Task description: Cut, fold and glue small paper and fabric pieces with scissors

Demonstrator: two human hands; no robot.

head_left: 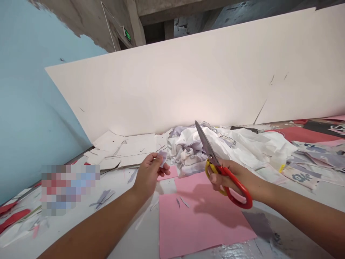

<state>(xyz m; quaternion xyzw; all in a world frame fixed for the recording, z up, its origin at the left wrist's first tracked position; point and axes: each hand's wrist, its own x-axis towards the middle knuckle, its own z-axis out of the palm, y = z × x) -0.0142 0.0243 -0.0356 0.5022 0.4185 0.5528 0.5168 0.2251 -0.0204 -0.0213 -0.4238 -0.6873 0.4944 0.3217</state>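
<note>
Scissors with red handles and yellow inner grips sit in our right hand, the blades closed together and the tips aimed at about 11 o'clock. The right fingers curl tightly around the handles, with the red loop hanging below the hand. Our left hand is near, at about 9 o'clock from the scissors, and its thumb and fingers press together to pinch a small paper scrap. The scrap looks printed in pale lilac, though it is too small to be sure. Scrap and blades stand apart, not touching.

Below both hands, at 6 o'clock, a pink paper sheet lies on the white surface, with thin offcuts on it. At 12 o'clock rises a heap of crumpled white paper, with flat white card pieces to its left. Printed paper sheets and red paper lie toward 3 o'clock, and red cut pieces lie at the far 9 o'clock edge, near a pixelated patch. Beyond, a large white board stands before a pale blue wall, and a green exit sign shows on the concrete at 11 o'clock.
</note>
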